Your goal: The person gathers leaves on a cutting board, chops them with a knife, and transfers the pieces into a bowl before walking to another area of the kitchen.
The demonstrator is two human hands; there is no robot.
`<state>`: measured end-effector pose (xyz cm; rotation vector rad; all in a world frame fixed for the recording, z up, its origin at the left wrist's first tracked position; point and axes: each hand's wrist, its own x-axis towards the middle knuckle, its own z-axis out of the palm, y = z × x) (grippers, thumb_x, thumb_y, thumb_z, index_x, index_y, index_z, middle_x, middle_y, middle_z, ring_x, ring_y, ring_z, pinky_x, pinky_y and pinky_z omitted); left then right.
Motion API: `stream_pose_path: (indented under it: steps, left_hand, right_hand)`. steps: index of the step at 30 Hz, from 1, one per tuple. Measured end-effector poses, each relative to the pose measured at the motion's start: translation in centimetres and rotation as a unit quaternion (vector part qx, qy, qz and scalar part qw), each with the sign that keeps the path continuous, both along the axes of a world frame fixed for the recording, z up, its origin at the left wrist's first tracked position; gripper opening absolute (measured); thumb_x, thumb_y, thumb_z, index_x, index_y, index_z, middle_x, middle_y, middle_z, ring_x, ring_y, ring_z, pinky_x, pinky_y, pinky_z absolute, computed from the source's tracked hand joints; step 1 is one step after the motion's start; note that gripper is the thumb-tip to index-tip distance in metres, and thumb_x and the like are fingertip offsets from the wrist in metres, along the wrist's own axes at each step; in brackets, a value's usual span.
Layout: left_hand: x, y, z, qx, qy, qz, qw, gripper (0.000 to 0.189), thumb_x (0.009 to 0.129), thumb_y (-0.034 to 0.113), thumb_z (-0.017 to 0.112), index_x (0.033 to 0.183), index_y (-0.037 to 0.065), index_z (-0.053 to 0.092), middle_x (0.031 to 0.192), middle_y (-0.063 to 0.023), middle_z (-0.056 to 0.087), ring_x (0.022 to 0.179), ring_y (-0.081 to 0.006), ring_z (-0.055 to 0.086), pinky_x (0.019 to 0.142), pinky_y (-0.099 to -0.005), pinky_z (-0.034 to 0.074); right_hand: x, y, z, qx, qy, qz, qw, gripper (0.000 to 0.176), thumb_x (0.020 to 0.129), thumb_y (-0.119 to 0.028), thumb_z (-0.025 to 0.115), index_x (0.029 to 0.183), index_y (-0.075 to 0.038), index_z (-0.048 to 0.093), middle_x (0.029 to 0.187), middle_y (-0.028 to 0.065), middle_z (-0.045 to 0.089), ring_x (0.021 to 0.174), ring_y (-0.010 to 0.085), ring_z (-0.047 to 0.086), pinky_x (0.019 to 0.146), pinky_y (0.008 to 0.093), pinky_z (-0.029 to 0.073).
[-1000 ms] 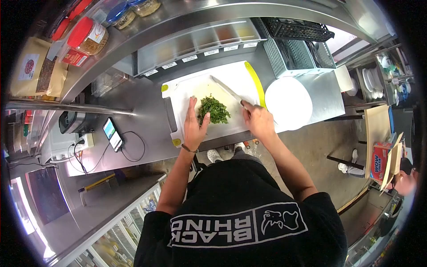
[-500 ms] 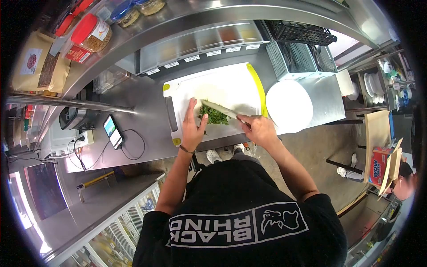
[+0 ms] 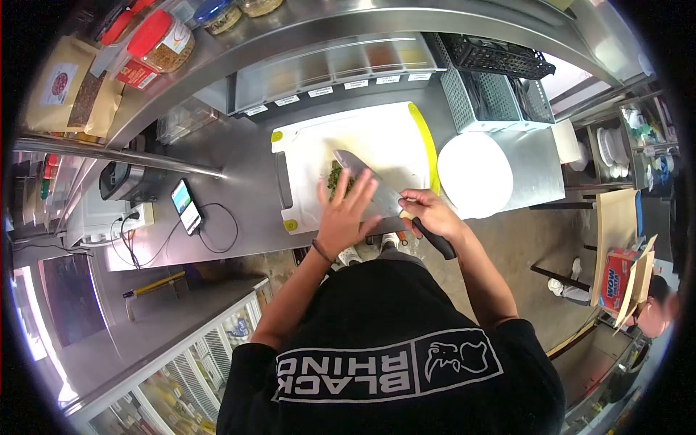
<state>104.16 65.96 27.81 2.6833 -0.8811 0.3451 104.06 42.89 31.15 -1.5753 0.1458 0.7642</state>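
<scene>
My right hand (image 3: 433,212) grips a chef's knife (image 3: 382,190) near where the blade meets its black handle. The broad blade lies turned on its side, pointing up and left over the white cutting board (image 3: 377,127) with green ends. My left hand (image 3: 346,221) is open with fingers spread, its fingertips overlapping the blade's near side in this view. Chopped green herbs (image 3: 335,176) sit on the board beside the blade, partly hidden by the left fingers and the knife.
A stack of white plates (image 3: 475,174) stands right of the board. Behind are a lidded condiment box (image 3: 326,69) with labels and grey utensil baskets (image 3: 475,94). A phone (image 3: 186,207) with a cable lies left. A shelf holds spice jars (image 3: 163,43). Another person (image 3: 656,308) is at far right.
The knife has turned from edge-down in the herbs to flat, its handle now showing. My left hand has moved right and nearer to me, its fingers spreading. The visible herb patch is smaller.
</scene>
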Motion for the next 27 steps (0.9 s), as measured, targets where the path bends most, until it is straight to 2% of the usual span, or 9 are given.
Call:
stream_pose_path:
  steps: [6, 8, 9, 11, 13, 18, 22, 25, 27]
  left_hand:
    - [-0.1, 1.0, -1.7, -0.034, 0.034, 0.116, 0.992, 0.059, 0.096, 0.043, 0.048, 0.14, 0.003, 0.044, 0.146, -0.0101, 0.044, 0.141, -0.0289, 0.03, 0.111, -0.0636, 0.008]
    - [0.0, 1.7, -2.1, -0.076, 0.043, 0.112, 0.99, 0.051, 0.099, 0.036, 0.046, 0.138, 0.004, 0.048, 0.141, -0.0114, 0.05, 0.139, -0.0273, 0.035, 0.113, -0.0598, 0.007]
    - [0.2, 2.1, -2.0, -0.112, 0.019, 0.118, 0.986, 0.039, 0.095, 0.026, 0.053, 0.127, 0.005, 0.057, 0.129, -0.0109, 0.057, 0.127, -0.0268, 0.046, 0.109, -0.0549, 0.021]
    - [0.3, 2.7, -1.8, -0.148, -0.004, 0.127, 0.981, 0.028, 0.092, 0.015, 0.059, 0.117, 0.005, 0.065, 0.118, -0.0104, 0.063, 0.116, -0.0263, 0.057, 0.105, -0.05, 0.035]
    - [0.3, 3.4, -1.4, -0.317, 0.056, 0.179, 0.93, 0.016, 0.088, 0.006, 0.063, 0.102, 0.005, 0.071, 0.103, -0.0109, 0.066, 0.094, -0.0269, 0.065, 0.086, -0.0372, 0.05]
    - [0.6, 5.2, 0.0, -0.31, 0.088, 0.196, 0.926, 0.014, 0.085, 0.01, 0.07, 0.098, 0.003, 0.071, 0.091, -0.0112, 0.069, 0.073, -0.0229, 0.066, 0.068, -0.0314, 0.053]
    - [0.3, 6.9, 0.3, -0.256, 0.179, 0.185, 0.932, 0.029, 0.077, 0.015, 0.076, 0.104, 0.007, 0.069, 0.099, -0.0101, 0.066, 0.087, -0.0283, 0.064, 0.078, -0.0357, 0.052]
    - [-0.1, 7.1, 0.1, -0.13, 0.074, 0.125, 0.981, 0.043, 0.068, 0.024, 0.082, 0.106, 0.01, 0.068, 0.106, -0.0059, 0.061, 0.098, -0.0261, 0.057, 0.087, -0.0376, 0.046]
    - [0.0, 6.8, 0.2, -0.087, 0.098, 0.134, 0.982, 0.05, 0.063, 0.028, 0.084, 0.108, 0.012, 0.068, 0.111, -0.0024, 0.057, 0.105, -0.0243, 0.05, 0.091, -0.039, 0.04]
  right_hand:
    - [-0.4, -1.0, 2.2, -0.099, -0.046, 0.029, 0.994, 0.022, 0.096, -0.02, 0.054, 0.104, -0.001, 0.062, 0.061, 0.0086, 0.061, 0.048, 0.0167, 0.058, 0.052, 0.0309, 0.046]
    - [0.1, -0.6, 2.9, -0.244, -0.191, 0.025, 0.95, 0.023, 0.093, -0.021, 0.056, 0.108, -0.006, 0.065, 0.063, 0.0116, 0.064, 0.054, 0.0235, 0.063, 0.056, 0.037, 0.049]
    - [0.6, -0.3, 2.8, -0.244, -0.191, 0.025, 0.95, 0.023, 0.093, -0.021, 0.056, 0.108, -0.006, 0.065, 0.063, 0.0116, 0.064, 0.054, 0.0235, 0.063, 0.056, 0.037, 0.049]
    - [2.1, 0.7, 2.1, -0.38, -0.392, 0.035, 0.837, 0.024, 0.09, -0.023, 0.058, 0.111, -0.013, 0.067, 0.068, 0.0149, 0.066, 0.062, 0.0292, 0.066, 0.062, 0.0418, 0.051]
    - [4.6, 2.3, 0.5, -0.397, -0.412, 0.044, 0.819, 0.026, 0.09, -0.028, 0.06, 0.114, -0.02, 0.068, 0.073, 0.0131, 0.067, 0.067, 0.0307, 0.066, 0.063, 0.0428, 0.051]
    - [10.1, 5.5, -4.3, -0.482, -0.559, 0.059, 0.672, 0.027, 0.087, -0.031, 0.063, 0.113, -0.027, 0.069, 0.092, 0.0012, 0.066, 0.092, 0.0225, 0.059, 0.078, 0.0393, 0.046]
    - [12.2, 6.2, -7.4, -0.509, -0.578, 0.08, 0.633, 0.03, 0.086, -0.028, 0.064, 0.116, -0.03, 0.068, 0.104, 0.0002, 0.062, 0.099, 0.021, 0.054, 0.084, 0.0414, 0.043]
    - [12.4, 5.5, -7.6, -0.483, -0.628, 0.08, 0.605, 0.032, 0.086, -0.026, 0.065, 0.117, -0.023, 0.068, 0.111, 0.0024, 0.061, 0.101, 0.0217, 0.054, 0.088, 0.043, 0.043]
    - [11.7, 4.9, -6.5, -0.434, -0.625, 0.068, 0.646, 0.034, 0.088, -0.025, 0.062, 0.121, -0.02, 0.065, 0.116, 0.0042, 0.059, 0.108, 0.0242, 0.053, 0.095, 0.0445, 0.04]
